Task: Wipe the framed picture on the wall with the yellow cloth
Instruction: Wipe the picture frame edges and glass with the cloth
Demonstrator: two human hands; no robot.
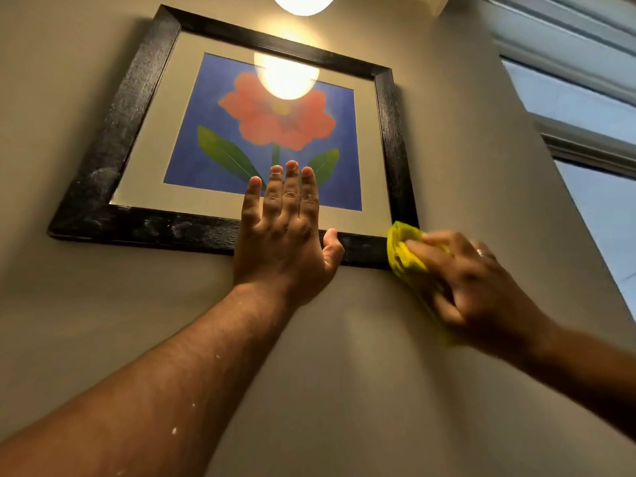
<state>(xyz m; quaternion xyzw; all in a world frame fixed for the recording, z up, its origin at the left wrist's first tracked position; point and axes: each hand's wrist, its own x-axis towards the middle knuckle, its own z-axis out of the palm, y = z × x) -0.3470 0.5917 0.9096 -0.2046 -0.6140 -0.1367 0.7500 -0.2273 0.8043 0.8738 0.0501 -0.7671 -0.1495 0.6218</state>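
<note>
A grey wall (pixel 378 339) carried the framed picture (pixel 113 139), upper centre. The left hand (pixel 282 232) lay spread on its glass; the right hand (pixel 471 280) pinched the yellow cloth (pixel 402 249) at the lower-right corner. Dust remained lower left, so wiping looked barely begun.

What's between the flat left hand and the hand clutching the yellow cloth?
Head view: only a short, dusty stretch of the black wooden frame's bottom rail separates the left hand from the yellow cloth.

Framed picture (pixel 241 132) on the wall (pixel 447 166) above me, my left hand (pixel 282 232) flat over its bottom edge, my right hand (pixel 471 280) pressing the cloth (pixel 402 249) at its bottom-right corner, window (pixel 585 149) further right
</note>
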